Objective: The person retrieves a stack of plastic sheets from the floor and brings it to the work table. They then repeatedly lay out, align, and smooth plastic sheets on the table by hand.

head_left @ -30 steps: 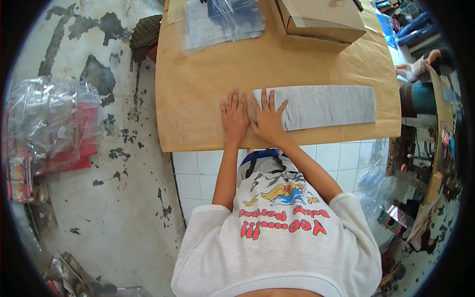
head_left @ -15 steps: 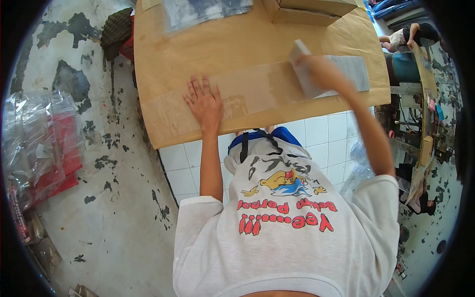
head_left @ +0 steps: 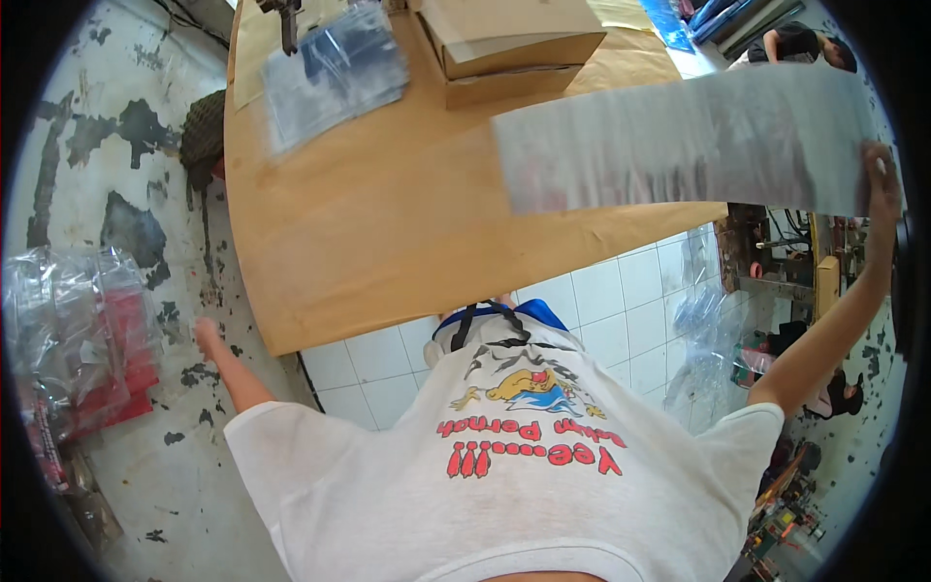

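Observation:
My right hand [head_left: 881, 179], out at the far right, grips the end of a long, greyish, see-through plastic sheet [head_left: 679, 145]. The sheet is held up in a wide band that reaches back over the right part of the brown-covered table [head_left: 359, 233]. Its free end hangs above the tabletop, smeared by motion. Off the table's left side is my left hand [head_left: 206, 339], small and blurred, with its fingers not readable. It is nearest to the table's left edge and touches nothing that I can see.
A stack of clear plastic bags [head_left: 339, 73] lies at the table's back, beside a cardboard box [head_left: 514, 48]. More clear and red plastic packages [head_left: 82, 339] are piled on the left. Another person [head_left: 800, 44] is at the far right, near machinery.
My right hand has swung far right, lifting the plastic sheet off the table. My left hand, earlier spread flat on the sheet, has moved off the table to the left.

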`<state>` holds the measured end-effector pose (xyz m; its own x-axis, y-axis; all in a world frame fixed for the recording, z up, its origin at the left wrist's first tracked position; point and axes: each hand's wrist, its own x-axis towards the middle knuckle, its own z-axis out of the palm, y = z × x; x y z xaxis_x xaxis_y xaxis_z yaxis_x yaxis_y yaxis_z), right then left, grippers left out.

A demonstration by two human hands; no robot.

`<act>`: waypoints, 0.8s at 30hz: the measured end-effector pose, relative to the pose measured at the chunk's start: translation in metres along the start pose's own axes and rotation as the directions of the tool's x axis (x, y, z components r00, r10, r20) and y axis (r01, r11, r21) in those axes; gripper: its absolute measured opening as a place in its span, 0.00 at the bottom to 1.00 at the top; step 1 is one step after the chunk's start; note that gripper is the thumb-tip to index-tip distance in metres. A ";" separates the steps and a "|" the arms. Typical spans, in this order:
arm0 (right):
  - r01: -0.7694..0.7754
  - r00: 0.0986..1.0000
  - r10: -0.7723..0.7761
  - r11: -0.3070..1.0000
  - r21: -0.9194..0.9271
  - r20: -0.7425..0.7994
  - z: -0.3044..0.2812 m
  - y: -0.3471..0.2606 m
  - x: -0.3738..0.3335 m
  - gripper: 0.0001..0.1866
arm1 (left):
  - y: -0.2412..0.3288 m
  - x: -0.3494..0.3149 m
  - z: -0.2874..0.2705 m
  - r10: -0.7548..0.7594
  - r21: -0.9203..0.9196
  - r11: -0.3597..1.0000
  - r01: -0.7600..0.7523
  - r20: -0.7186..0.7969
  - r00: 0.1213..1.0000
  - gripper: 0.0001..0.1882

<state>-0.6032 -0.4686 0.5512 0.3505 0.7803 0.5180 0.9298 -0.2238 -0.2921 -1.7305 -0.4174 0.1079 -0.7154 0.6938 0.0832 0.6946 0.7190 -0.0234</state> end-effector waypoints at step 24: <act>-0.044 0.957 0.090 0.985 -0.169 0.276 0.408 -0.166 -0.282 0.31 | 0.340 -0.319 -0.041 0.590 -0.292 0.749 -0.595 -0.115 0.799 0.32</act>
<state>-0.9022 -0.4128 0.1254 0.3885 0.8877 0.2470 0.9190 -0.3536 -0.1746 -1.2632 -0.3956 0.1146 -0.1536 0.9738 0.1676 0.9679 0.1141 0.2240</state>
